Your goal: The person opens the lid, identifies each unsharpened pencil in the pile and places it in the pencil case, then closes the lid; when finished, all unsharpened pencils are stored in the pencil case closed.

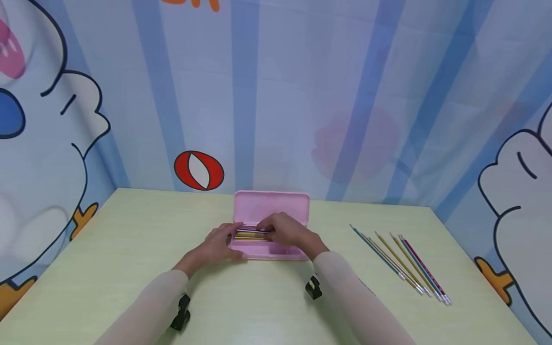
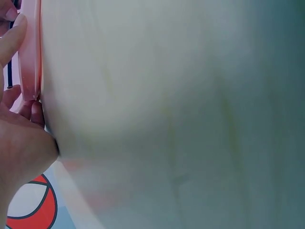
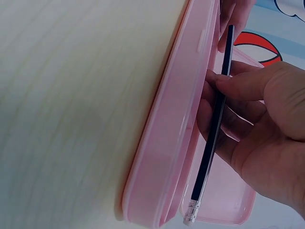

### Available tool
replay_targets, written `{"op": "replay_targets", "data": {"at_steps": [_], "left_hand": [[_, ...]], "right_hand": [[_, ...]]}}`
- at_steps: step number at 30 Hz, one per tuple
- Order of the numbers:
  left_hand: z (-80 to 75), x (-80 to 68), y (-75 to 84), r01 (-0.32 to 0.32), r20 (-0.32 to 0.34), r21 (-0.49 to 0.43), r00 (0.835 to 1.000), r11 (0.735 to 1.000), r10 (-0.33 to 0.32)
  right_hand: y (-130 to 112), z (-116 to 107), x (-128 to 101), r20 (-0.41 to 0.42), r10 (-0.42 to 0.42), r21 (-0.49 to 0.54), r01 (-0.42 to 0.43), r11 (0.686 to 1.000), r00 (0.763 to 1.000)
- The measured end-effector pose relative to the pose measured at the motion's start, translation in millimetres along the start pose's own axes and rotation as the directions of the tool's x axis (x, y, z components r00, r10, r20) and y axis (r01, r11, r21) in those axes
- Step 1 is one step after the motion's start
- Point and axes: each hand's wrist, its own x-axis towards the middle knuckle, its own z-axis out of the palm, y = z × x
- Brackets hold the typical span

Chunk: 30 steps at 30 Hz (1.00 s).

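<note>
- The head view takes in the whole counter [image 1: 129, 268]: one pink pencil case [image 1: 271, 211] lies open at the middle of it, lid standing up at the back, tray toward the person.
- Both hands meet over the tray in that view. The right hand [image 1: 286, 230] pinches one dark pencil [image 1: 252, 231] between thumb and fingers and holds it lengthwise just above the tray.
- The left hand [image 1: 217, 247] rests at the left end of the case, its fingers reaching to the pencil's far tip; only the head view shows both hands at once.
- The right wrist view alone shows the grip closely: the right hand [image 3: 257, 129] has its thumb pressed on the pencil's [image 3: 212, 138] barrel and its fingers curled beneath, and the silver ferrule end points toward the camera, beside the case's [image 3: 167, 143] pink rim.
- The left wrist view shows little but blurred counter [image 2: 181, 114]. At its left edge the left hand [image 2: 21, 143] lies against the end of the case [image 2: 32, 52], one finger along the pink edge; whether the fingers clasp the case or only touch it I cannot tell.
- Yellow pencils [image 1: 250, 236] lie inside the tray under the held one; their number is too small to make out.
- Only the head view shows the loose pencils [image 1: 401, 261] well to the right of the case: about six, fanned side by side, silver ends nearest the person.
</note>
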Motion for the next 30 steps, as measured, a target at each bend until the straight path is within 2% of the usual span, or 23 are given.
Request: {"op": "replay_targets", "data": {"at_steps": [10,22,30], "left_hand": [[0.1,-0.5,-0.6,-0.008,-0.008,0.003,1.000,1.000,0.008],[-1.4,-3.7,2.5,-0.008,-0.012,0.006,1.000,1.000,0.008],[-1.8,-4.8,5.3,0.002,-0.007,0.010,1.000,1.000,-0.001]], "right_hand": [[-2,2,2,-0.002,0.007,-0.002,-0.007,1.000,1.000],[5,0,-2,-0.054,0.046,0.079,-0.042,0.996,0.997],[23,-17,-12,-0.156,-0.009,0.140,0.031,0.990,0.988]]}}
